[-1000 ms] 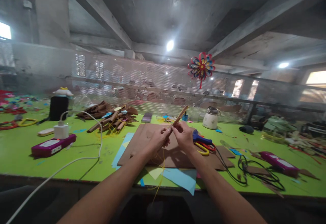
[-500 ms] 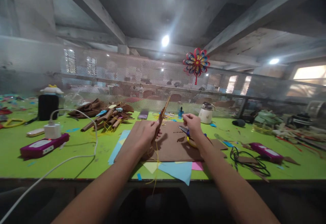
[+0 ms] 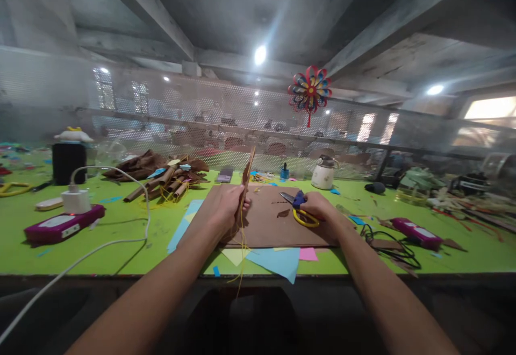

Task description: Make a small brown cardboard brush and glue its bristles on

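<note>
My left hand (image 3: pixel 228 208) is closed around a thin brown paper piece (image 3: pixel 248 171), held upright and seen nearly edge-on. Yellow strings (image 3: pixel 242 236) hang from it past the table edge. A pair of scissors (image 3: pixel 299 200) with blue and yellow handles lies on the brown cardboard sheet (image 3: pixel 262 231). My right hand (image 3: pixel 319 205) has its fingers curled at the scissors' handles, the fingertips partly hidden. A small brown scrap (image 3: pixel 283 213) lies left of the handles.
Rolled brown paper (image 3: pixel 173 180) is heaped at the back left. Purple power strips (image 3: pixel 64 223) lie on both sides, with a white cable (image 3: pixel 147 204) and black cable (image 3: pixel 391 247). A white jug (image 3: pixel 323 172) stands behind. Coloured paper (image 3: pixel 278 262) overhangs the front edge.
My right hand has come down from above the cardboard to the scissors' handles, its raised pinch gone. My left hand still holds the brown piece. The view has shifted slightly.
</note>
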The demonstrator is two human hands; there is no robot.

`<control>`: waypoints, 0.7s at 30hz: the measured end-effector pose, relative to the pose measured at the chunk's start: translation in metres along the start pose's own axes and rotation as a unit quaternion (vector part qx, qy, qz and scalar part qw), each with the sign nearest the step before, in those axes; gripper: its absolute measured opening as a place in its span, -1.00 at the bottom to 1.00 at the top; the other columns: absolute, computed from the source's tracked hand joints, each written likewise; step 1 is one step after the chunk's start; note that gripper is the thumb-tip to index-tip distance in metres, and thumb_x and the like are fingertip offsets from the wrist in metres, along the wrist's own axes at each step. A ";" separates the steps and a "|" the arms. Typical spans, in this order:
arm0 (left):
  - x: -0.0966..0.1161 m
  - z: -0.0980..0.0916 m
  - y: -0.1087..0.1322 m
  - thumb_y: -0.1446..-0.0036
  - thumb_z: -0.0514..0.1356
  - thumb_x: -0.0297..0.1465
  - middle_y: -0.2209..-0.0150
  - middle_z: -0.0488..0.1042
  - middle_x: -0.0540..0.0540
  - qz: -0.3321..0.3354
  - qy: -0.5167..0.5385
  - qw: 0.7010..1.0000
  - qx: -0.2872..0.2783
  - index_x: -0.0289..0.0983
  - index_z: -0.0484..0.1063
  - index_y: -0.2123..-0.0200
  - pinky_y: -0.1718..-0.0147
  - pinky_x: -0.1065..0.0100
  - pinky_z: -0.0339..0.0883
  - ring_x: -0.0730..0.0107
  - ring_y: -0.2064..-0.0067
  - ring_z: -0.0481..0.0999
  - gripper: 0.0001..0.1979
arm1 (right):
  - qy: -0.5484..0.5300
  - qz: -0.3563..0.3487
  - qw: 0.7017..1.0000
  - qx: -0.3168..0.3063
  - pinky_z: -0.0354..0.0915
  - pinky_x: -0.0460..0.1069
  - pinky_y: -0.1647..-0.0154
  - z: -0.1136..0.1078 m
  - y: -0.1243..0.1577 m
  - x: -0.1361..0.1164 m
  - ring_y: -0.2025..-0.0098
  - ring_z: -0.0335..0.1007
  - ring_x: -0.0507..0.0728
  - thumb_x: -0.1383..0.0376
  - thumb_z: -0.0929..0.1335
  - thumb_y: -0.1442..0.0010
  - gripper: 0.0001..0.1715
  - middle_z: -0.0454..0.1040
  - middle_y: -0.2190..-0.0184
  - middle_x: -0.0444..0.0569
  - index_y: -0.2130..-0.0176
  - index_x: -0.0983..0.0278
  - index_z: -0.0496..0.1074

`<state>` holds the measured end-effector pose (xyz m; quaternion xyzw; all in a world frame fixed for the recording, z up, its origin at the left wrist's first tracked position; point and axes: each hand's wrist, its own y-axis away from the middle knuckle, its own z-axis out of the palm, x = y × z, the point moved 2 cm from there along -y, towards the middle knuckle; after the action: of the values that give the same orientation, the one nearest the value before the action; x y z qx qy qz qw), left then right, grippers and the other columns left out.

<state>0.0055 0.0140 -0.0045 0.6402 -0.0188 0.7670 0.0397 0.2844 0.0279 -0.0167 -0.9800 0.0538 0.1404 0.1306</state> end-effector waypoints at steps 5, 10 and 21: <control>-0.006 -0.003 -0.007 -0.14 0.04 -0.27 0.60 0.38 -0.08 0.022 0.029 0.999 0.012 -0.29 0.32 0.45 0.61 0.46 0.23 0.50 0.61 0.33 -0.77 | 0.062 -0.004 0.998 -0.026 0.16 -0.06 0.47 0.009 0.002 0.003 0.37 0.43 0.20 0.18 0.38 0.08 -0.68 0.52 0.35 0.16 0.33 0.33 0.51; -0.010 -0.003 -0.006 -0.12 0.03 -0.24 0.58 0.40 -0.11 0.020 0.020 1.000 0.011 -0.31 0.34 0.48 0.59 0.44 0.25 0.48 0.61 0.34 -0.72 | 0.096 0.000 0.995 0.038 0.14 -0.05 0.49 0.010 0.005 0.004 0.34 0.43 0.23 0.15 0.37 0.06 -0.67 0.51 0.35 0.23 0.37 0.37 0.50; -0.014 -0.002 -0.008 -0.13 0.02 -0.20 0.56 0.39 -0.07 0.035 0.023 0.999 0.000 -0.30 0.32 0.43 0.61 0.44 0.20 0.49 0.61 0.31 -0.72 | -0.556 -0.167 0.814 -0.018 0.37 0.01 0.30 -0.023 0.044 -0.057 0.32 0.47 0.17 0.01 0.37 -0.02 -0.53 0.53 0.36 0.07 0.26 0.36 0.46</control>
<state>0.0063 0.0220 -0.0185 0.6217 -0.0401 0.7821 0.0131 0.2298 -0.0167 0.0100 -0.7314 -0.1946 0.6380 0.1420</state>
